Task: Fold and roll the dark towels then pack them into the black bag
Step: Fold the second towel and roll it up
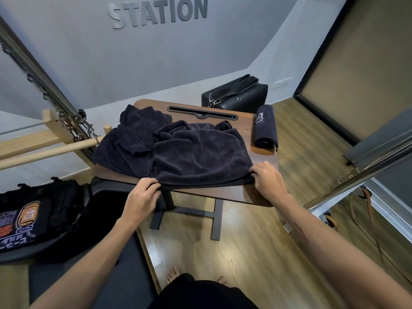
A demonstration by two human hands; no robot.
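Towel (200,152) hiding much of the table (256,192), left fingers (153,186) tucked under its hem, print on the roll (265,128) too small to read, bag (40,217) cut by the left edge, spring (33,72) blurred.

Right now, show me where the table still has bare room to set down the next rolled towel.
Bare wood shows on the table at the near right corner, beside the right hand, and in a strip between the loose towel and the rolled towel. The back edge by the slot is narrow. The left half is crowded by the towel heap.
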